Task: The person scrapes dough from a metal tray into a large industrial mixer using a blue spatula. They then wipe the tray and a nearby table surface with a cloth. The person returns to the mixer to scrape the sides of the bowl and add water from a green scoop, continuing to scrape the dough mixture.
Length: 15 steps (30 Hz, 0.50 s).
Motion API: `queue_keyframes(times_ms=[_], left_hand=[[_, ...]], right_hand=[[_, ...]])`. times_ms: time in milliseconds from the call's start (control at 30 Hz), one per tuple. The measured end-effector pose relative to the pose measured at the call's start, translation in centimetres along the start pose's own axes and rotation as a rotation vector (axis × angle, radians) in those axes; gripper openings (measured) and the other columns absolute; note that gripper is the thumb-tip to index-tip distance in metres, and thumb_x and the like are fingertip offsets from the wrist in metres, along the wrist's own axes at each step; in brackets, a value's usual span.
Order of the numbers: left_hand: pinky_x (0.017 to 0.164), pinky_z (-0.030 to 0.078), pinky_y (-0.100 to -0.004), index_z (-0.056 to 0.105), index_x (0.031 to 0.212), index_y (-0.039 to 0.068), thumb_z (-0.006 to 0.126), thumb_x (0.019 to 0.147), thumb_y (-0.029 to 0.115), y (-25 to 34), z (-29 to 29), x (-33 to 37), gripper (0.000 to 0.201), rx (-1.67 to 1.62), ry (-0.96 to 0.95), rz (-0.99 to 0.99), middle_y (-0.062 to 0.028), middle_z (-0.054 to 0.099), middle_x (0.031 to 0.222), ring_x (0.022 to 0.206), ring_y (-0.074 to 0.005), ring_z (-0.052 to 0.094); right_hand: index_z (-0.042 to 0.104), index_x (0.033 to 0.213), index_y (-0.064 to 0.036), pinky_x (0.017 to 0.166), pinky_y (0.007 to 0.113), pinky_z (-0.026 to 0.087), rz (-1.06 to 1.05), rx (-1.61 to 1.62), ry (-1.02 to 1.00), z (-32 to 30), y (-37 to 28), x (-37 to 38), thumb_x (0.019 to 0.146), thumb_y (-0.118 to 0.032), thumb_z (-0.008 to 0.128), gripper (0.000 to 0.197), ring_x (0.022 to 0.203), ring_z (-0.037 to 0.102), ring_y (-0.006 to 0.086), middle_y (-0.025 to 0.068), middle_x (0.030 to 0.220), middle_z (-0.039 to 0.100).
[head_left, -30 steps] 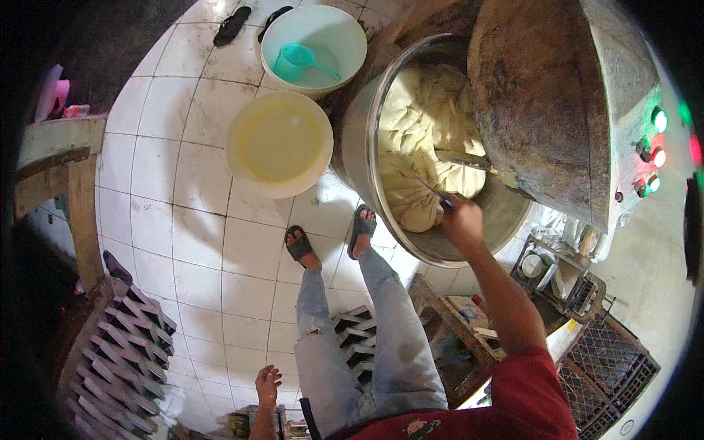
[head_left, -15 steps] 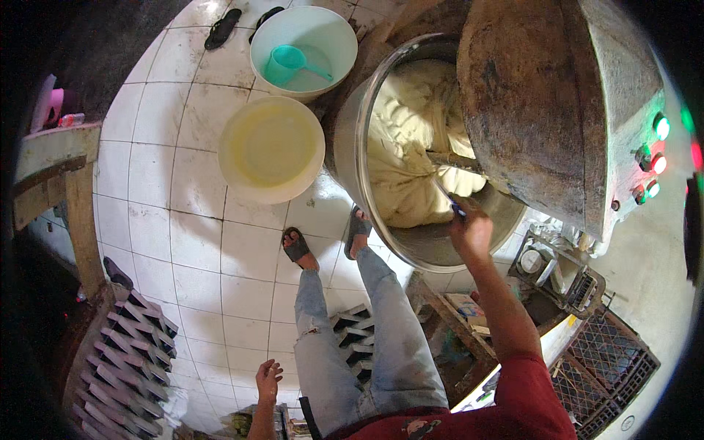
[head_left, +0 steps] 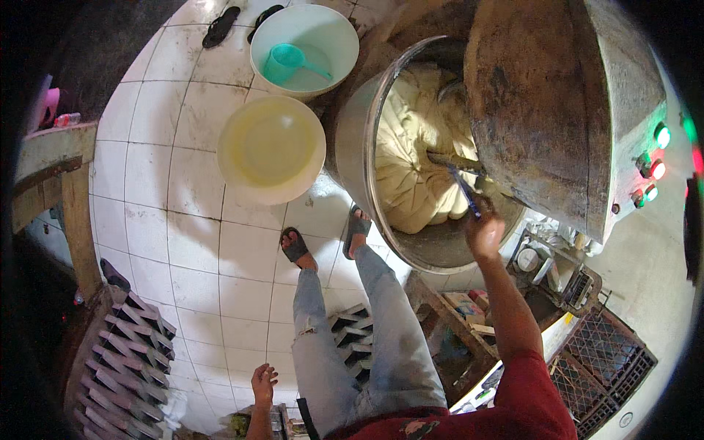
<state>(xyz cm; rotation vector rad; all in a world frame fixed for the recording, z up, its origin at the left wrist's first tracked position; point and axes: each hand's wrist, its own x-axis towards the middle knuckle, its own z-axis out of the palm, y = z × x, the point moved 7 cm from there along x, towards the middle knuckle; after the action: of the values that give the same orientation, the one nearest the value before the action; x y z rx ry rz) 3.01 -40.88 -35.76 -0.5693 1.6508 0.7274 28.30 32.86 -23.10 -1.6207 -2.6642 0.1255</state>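
Observation:
Pale dough [head_left: 408, 180] fills much of a large metal mixing bowl [head_left: 355, 121] in front of me, to the right. Folds in it gather round a bar [head_left: 456, 160] at the bowl's middle. My right hand [head_left: 485, 233] is over the bowl's near right part, closed round a long, thin blue-handled tool [head_left: 465, 192]. The tool's far end points up and left toward the bar; whether it touches bar or dough I cannot tell. My left hand [head_left: 265, 383] hangs low beside my leg, fingers loosely apart, holding nothing.
A worn machine housing [head_left: 539, 103] with lit buttons [head_left: 658, 169] overhangs the bowl's right side. Left of the bowl stand a tub of yellowish liquid [head_left: 271, 150] and a white tub [head_left: 341, 37] with a turquoise dipper [head_left: 284, 63]. Stacked metal pans [head_left: 121, 367] lie lower left.
My right hand has shifted slightly right and down, and the tool's angle has changed. The dough's folds have turned into a new shape. My left hand has moved slightly.

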Motion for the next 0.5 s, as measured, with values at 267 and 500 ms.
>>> queue_keyframes(times_ms=[267,500], left_hand=[[0.070,0.051,-0.0301,0.058,0.122,0.005,0.065,0.098,0.029,0.2,0.2,1.4,0.034,0.016,0.019,-0.011,-0.0057,0.067,0.104,0.087,-0.0162,0.066],[0.069,0.051,-0.0292,0.058,0.122,0.006,0.067,0.097,0.029,1.4,-0.2,0.3,0.035,0.047,0.049,-0.046,-0.0051,0.067,0.103,0.088,-0.0164,0.066]], right_hand=[[0.069,0.113,-0.0114,0.070,0.047,0.057,-0.027,-0.211,-0.271,10.8,-1.4,-0.7,0.076,-0.008,0.061,0.038,0.082,0.071,0.0347,0.0178,0.101,0.071],[0.071,0.119,-0.0122,0.082,0.044,0.057,0.018,-0.035,0.118,-1.0,0.9,1.1,0.075,0.001,0.062,0.046,0.094,0.070,0.0383,0.0174,0.106,0.072]])
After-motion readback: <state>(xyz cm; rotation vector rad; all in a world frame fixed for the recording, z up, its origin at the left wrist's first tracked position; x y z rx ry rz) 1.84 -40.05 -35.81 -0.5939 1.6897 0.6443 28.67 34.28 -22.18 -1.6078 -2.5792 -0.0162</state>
